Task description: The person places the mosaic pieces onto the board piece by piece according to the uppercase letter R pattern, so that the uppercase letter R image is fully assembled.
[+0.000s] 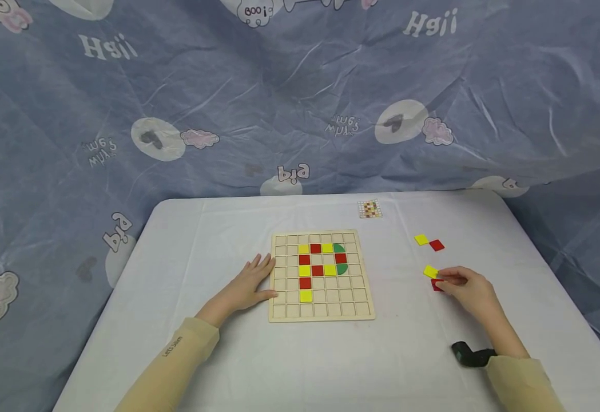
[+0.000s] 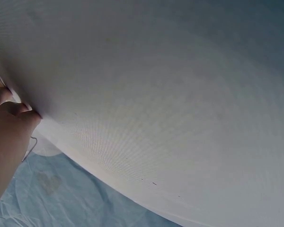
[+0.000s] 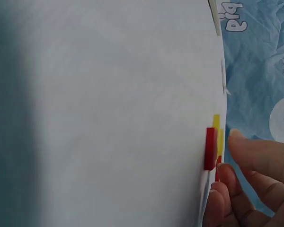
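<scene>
A square wooden grid board point(image 1: 286, 312) lies on the table, with yellow, red and green pieces set in its cells in a P-like shape. My left hand point(image 1: 245, 284) rests at the board's left edge, fingers spread; in the left wrist view the left hand point(image 2: 9, 127) shows only partly. Over on the right, my right hand point(image 1: 469, 292) has its fingertips right at a yellow square tile point(image 1: 430, 272) and a red square tile point(image 1: 436, 285). In the right wrist view a gap shows between thumb and finger of the right hand point(image 3: 255, 175), beside the red tile point(image 3: 210, 149).
Another yellow tile point(image 1: 421, 240) and red tile point(image 1: 436, 245) lie farther back on the right. A small pattern card point(image 1: 370, 209) sits near the table's back edge. By the right sleeve lies a black object point(image 1: 469, 355). Behind the white table point(image 1: 217, 229) hangs a patterned blue cloth point(image 1: 258, 86).
</scene>
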The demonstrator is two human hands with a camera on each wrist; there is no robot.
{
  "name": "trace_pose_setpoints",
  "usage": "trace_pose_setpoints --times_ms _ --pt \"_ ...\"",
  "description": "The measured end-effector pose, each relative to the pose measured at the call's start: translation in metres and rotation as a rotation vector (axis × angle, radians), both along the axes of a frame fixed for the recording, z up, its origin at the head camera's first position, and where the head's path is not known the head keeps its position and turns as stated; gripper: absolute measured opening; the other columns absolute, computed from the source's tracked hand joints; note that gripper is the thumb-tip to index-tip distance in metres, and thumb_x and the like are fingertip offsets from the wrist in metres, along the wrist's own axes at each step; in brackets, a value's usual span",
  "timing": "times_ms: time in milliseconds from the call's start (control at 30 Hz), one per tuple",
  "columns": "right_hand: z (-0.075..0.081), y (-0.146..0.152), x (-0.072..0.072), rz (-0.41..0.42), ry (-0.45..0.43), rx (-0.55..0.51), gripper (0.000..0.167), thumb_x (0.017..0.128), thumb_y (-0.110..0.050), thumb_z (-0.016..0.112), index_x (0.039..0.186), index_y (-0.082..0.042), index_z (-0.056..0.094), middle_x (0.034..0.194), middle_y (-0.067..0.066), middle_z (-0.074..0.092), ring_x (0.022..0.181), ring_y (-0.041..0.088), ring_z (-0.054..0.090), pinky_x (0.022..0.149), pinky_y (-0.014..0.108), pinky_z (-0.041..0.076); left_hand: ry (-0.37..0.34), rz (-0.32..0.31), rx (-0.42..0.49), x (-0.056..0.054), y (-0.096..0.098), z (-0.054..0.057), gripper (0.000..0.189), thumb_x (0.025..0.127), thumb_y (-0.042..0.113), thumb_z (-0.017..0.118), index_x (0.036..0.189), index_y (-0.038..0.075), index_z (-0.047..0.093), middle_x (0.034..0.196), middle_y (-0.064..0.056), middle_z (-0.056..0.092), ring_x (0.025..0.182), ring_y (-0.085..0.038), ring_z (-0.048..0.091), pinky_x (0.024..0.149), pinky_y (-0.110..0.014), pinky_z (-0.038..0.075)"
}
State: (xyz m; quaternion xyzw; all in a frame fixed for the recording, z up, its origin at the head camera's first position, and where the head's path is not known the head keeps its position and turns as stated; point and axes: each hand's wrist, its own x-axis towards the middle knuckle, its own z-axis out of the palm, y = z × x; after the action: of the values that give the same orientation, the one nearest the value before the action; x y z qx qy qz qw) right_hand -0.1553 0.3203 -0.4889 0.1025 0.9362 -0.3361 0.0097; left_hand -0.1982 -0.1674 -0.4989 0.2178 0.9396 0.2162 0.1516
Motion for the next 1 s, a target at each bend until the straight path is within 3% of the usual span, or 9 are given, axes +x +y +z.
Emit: trace_pose_setpoints --times_ms 167,433,733,1000 --pt "-0.002 0.006 0.000 0.008 -0.065 0.002 0.041 0.086 -0.019 0.076 0.119 0.001 0.065 0.107 0.021 0.061 0.094 0.028 0.054 0.063 0.019 0.046 0.007 0.003 -0.008 0.000 0.000 -0.001 0.088 0.091 0.046 0.066 0.157 0.007 0.022 0.165 -0.012 0.014 0.154 -0.036 0.004 0.124 -0.054 0.009" --pt "0.001 0.002 -0.002 0.058 -0.088 0.028 0.040 0.085 -0.016 0.076 0.118 0.004 0.064 0.101 0.019 0.060 0.089 0.027 0.054 0.064 0.022 0.047 0.007 0.012 -0.018 0.001 -0.001 -0.001 0.088 0.091 0.046 0.067 0.157 0.007 0.023 0.165 -0.012 0.015 0.154 -0.036 0.005 0.124 -0.054 0.011" --pt "0.005 0.001 -0.004 0.090 -0.120 0.032 0.036 0.084 -0.019 0.078 0.106 0.005 0.061 0.091 0.013 0.060 0.084 0.025 0.053 0.065 0.026 0.045 -0.003 0.020 -0.038 0.000 -0.002 -0.004 0.090 0.090 0.049 0.066 0.158 0.011 0.021 0.166 -0.007 0.013 0.154 -0.031 0.003 0.125 -0.050 0.009" --pt "0.008 -0.030 0.002 0.142 -0.059 -0.047 0.029 0.085 -0.023 0.078 0.099 -0.002 0.064 0.087 0.006 0.065 0.077 0.017 0.056 0.060 0.019 0.047 0.005 0.015 -0.030 -0.001 -0.002 -0.005 0.090 0.090 0.049 0.066 0.158 0.012 0.020 0.166 -0.007 0.013 0.154 -0.031 0.001 0.125 -0.050 0.008"
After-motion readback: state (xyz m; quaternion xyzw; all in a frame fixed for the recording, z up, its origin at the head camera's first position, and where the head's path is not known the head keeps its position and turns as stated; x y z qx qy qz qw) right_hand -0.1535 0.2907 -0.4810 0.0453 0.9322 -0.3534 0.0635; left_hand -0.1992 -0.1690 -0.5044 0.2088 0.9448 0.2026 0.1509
